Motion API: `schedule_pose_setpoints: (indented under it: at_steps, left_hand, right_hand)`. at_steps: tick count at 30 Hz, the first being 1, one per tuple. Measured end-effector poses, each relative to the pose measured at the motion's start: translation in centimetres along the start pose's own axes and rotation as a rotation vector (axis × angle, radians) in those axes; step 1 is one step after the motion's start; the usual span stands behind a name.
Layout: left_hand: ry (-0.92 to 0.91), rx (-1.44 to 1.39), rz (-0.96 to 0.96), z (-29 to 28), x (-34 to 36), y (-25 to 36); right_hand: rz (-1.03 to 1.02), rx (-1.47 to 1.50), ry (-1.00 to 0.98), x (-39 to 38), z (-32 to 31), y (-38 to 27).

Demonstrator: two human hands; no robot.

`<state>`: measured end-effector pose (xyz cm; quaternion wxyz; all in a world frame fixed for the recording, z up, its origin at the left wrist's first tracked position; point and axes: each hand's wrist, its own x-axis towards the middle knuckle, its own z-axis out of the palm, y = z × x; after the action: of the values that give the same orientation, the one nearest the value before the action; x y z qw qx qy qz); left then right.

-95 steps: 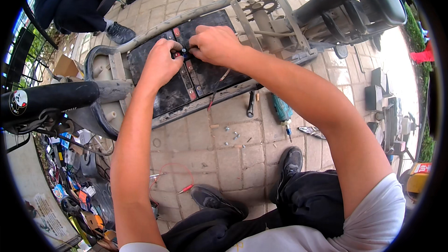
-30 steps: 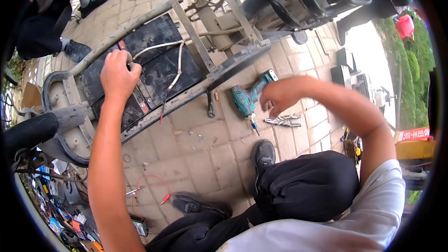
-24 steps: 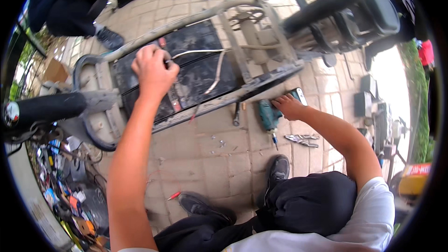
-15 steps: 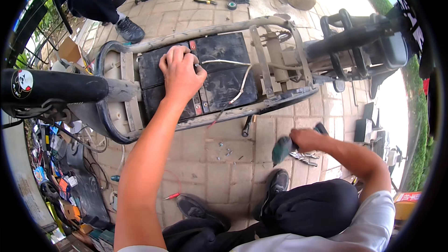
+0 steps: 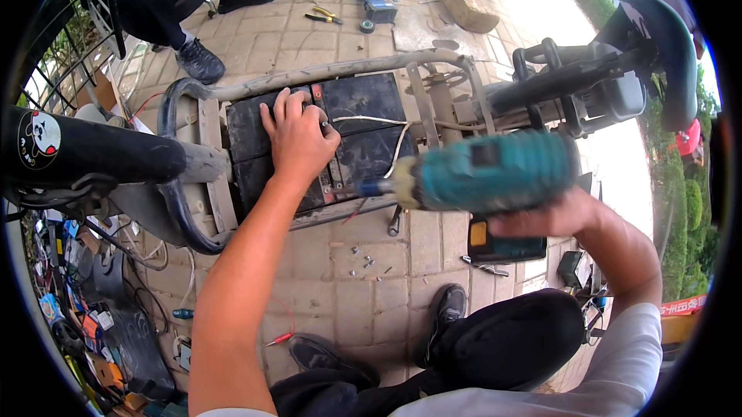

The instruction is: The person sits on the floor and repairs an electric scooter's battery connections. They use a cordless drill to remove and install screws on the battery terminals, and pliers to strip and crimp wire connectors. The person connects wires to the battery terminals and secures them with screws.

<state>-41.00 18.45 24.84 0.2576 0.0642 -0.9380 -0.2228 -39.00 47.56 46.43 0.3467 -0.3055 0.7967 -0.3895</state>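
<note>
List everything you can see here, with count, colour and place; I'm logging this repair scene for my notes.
Batteries: at least two, black, in the frame's tray, centre.
Frame: one, grey metal, lying across the paving.
White cable: one, across the batteries.
Cordless drill: one, teal, blurred, bit toward the batteries.
Second drill: one, blue, on the paving at top.
Pliers: one, yellow-handled, beside it.
Tape roll: one, dark, near the pliers.
Screws: several, grey, on the paving.
Stone: one, tan, top.
Other person's shoes: two, black, upper left.
Own shoes: two, black, bottom.
Left hand: on the batteries.
Right hand: holding the cordless drill.
</note>
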Motion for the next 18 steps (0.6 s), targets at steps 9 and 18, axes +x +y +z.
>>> schedule_pose_setpoints:
  at_steps: [9, 18]
  left_hand:
    - [0.011, -0.012, 0.013, 0.1, 0.1, 0.0]
    - [0.083, -0.006, 0.048, 0.1, 0.0, -0.1]
  right_hand:
    - [-0.168, -0.247, 0.208, 8.8, -0.3, -2.5]
    - [0.003, -0.536, 0.147, 12.3, 0.3, -3.4]
